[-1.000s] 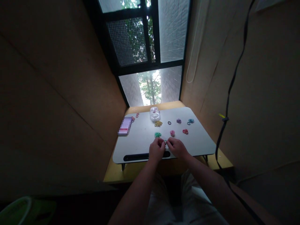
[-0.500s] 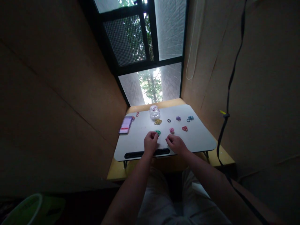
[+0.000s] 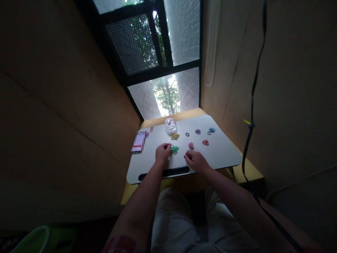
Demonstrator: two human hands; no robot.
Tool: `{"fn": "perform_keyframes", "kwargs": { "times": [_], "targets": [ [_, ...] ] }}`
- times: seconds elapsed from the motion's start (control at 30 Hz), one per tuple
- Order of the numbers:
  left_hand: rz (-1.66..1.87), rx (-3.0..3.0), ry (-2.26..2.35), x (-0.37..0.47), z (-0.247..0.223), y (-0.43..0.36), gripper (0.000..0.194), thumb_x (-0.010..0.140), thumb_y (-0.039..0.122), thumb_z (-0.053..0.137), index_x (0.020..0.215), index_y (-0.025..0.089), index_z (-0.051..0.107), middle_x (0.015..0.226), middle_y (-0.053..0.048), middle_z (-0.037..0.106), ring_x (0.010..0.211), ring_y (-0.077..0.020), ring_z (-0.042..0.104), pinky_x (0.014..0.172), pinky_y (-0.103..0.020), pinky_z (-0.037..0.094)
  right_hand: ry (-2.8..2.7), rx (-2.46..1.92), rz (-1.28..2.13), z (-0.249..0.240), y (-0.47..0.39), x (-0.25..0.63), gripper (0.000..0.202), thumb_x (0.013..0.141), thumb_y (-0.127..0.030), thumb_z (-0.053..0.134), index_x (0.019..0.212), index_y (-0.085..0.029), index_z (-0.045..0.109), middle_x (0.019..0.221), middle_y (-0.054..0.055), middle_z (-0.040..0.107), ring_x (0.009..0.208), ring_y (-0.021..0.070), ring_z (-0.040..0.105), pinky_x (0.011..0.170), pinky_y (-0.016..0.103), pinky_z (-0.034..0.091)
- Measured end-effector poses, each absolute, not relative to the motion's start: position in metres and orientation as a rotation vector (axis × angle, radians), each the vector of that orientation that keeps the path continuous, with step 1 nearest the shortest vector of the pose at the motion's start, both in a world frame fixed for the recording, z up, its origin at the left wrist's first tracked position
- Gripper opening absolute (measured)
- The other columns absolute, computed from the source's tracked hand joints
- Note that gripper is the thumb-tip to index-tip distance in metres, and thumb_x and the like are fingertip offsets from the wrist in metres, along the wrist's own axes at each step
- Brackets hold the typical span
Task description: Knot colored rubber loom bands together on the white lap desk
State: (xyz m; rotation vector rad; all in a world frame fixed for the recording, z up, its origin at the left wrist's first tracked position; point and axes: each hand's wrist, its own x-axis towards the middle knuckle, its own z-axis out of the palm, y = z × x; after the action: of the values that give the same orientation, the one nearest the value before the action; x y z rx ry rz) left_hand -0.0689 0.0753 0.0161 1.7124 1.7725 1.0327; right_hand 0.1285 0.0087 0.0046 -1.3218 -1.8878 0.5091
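Note:
My left hand (image 3: 163, 153) is closed in a pinch at the left edge of a pile of green hair ties (image 3: 174, 149). A green loop touches its fingertips and seems caught between them. My right hand (image 3: 194, 159) is curled with thumb and fingers together, low over the white lap table (image 3: 223, 154); whatever it may hold is too small to tell. Just beyond it lies a pink bunch (image 3: 191, 145), with a red bunch (image 3: 205, 142) to the right. Yellow hair ties (image 3: 175, 136) form a pile behind the green ones.
A clear plastic jar (image 3: 171, 126) stands at the back. A dark ring (image 3: 187, 134), a purple bunch (image 3: 197, 131) and blue ties (image 3: 211, 130) lie along the back right. On the left are a phone (image 3: 138, 142) and reddish loops (image 3: 151, 129). A black slot (image 3: 176, 171) runs along the front edge.
My left hand has shifted left, so more of the green pile shows. The right hand stays almost in place. The whole view has tilted slightly.

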Motion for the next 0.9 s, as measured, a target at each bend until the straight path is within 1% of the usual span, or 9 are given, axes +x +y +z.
{"fn": "perform_keyframes", "kwargs": {
  "times": [0.13,0.27,0.43,0.6,0.7,0.9],
  "targets": [
    [0.976,1.799,1.87,-0.066,0.017,0.067,0.027,0.085,0.038,0.054,0.094,0.022,0.074,0.091,-0.005,0.074,0.083,-0.0189,0.066,0.077,-0.029,0.047,-1.892,-1.329,0.51,0.006,0.009,0.129,0.02,0.085,-0.027,0.051,0.067,-0.019,0.055,0.06,-0.001,0.056,0.054,0.0109,0.047,0.054,0.023,0.029],
    [1.008,1.911,1.884,-0.061,0.015,0.06,0.029,0.087,0.039,0.052,0.096,0.022,0.073,0.094,-0.007,0.072,0.086,-0.0192,0.064,0.078,-0.03,0.046,-1.902,-1.327,0.509,0.008,0.007,0.129,0.02,0.084,-0.026,0.05,0.066,-0.019,0.055,0.06,-0.001,0.057,0.054,0.0113,0.047,0.055,0.023,0.03],
    [1.081,2.023,1.797,-0.06,0.013,0.059,0.032,0.084,0.042,0.058,0.102,0.018,0.069,0.094,-0.008,0.066,0.08,-0.0175,0.063,0.079,-0.031,0.047,-1.901,-1.328,0.524,0.011,0.006,0.129,0.02,0.084,-0.026,0.051,0.066,-0.019,0.056,0.059,0.0,0.057,0.054,0.0118,0.047,0.055,0.023,0.03],
    [1.062,2.187,1.72,-0.059,0.014,0.056,0.035,0.078,0.043,0.066,0.103,0.019,0.067,0.099,-0.009,0.062,0.093,-0.0206,0.06,0.09,-0.035,0.044,-1.894,-1.317,0.514,0.008,0.006,0.128,0.02,0.084,-0.026,0.051,0.067,-0.019,0.057,0.06,0.0,0.057,0.055,0.012,0.048,0.055,0.023,0.03],
    [1.034,2.252,1.702,-0.058,0.015,0.054,0.037,0.075,0.043,0.07,0.104,0.02,0.066,0.099,-0.008,0.064,0.096,-0.0224,0.058,0.091,-0.037,0.044,-1.904,-1.309,0.504,0.006,0.006,0.128,0.021,0.085,-0.026,0.05,0.066,-0.019,0.055,0.059,-0.001,0.055,0.055,0.0121,0.047,0.056,0.023,0.031],
    [1.003,2.309,1.709,-0.058,0.014,0.053,0.027,0.077,0.034,0.068,0.1,0.02,0.067,0.097,-0.007,0.066,0.095,-0.022,0.057,0.09,-0.037,0.043,-1.915,-1.299,0.506,0.008,0.004,0.129,0.019,0.085,-0.025,0.05,0.067,-0.019,0.055,0.061,-0.001,0.056,0.057,0.0123,0.049,0.057,0.023,0.031]
  ]
}}
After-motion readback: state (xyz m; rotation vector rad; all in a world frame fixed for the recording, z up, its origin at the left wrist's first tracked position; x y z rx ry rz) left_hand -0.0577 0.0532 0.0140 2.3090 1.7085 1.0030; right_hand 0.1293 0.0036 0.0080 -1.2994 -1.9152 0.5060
